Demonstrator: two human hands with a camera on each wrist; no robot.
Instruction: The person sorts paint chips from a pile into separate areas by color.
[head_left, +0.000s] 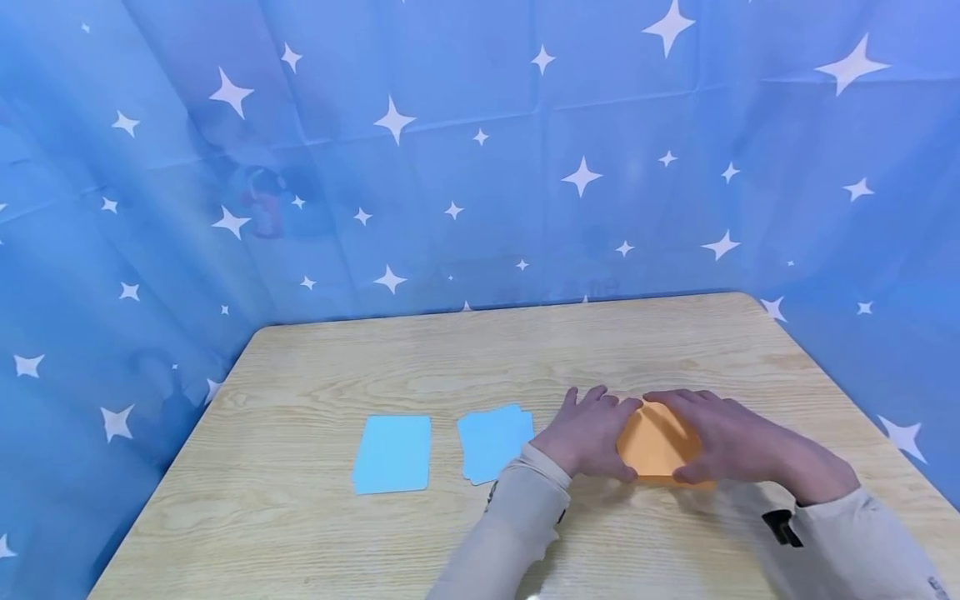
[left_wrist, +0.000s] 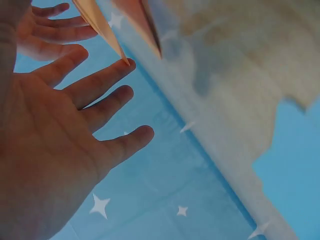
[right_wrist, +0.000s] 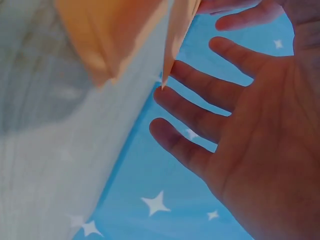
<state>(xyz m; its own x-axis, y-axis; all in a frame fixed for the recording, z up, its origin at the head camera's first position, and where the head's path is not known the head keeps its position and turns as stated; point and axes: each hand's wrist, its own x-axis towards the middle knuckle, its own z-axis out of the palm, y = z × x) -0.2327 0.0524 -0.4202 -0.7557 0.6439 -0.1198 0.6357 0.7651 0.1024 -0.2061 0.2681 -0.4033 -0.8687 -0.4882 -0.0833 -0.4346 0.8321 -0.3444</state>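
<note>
Both hands hold a small batch of orange cards [head_left: 654, 440] by its edges, over the right part of the wooden table. My left hand [head_left: 592, 433] has its thumb and index finger at the left corners; my right hand [head_left: 720, 429] grips the right side. In the left wrist view, the thin orange edge [left_wrist: 102, 27] meets a fingertip of the left hand [left_wrist: 65, 125], its other fingers spread. The right wrist view shows the right hand [right_wrist: 250, 125] with fingertips against an upright orange edge [right_wrist: 175, 45]. A second orange piece [right_wrist: 112, 35] hangs beside it. Thumbs are hidden in both wrist views.
A pile of light blue cards [head_left: 393, 454] lies left of centre on the table [head_left: 315, 550]. Another, fanned blue pile [head_left: 491, 442] lies beside the left wrist, partly covered by the sleeve. A blue curtain [head_left: 480, 167] with white stars hangs behind the table.
</note>
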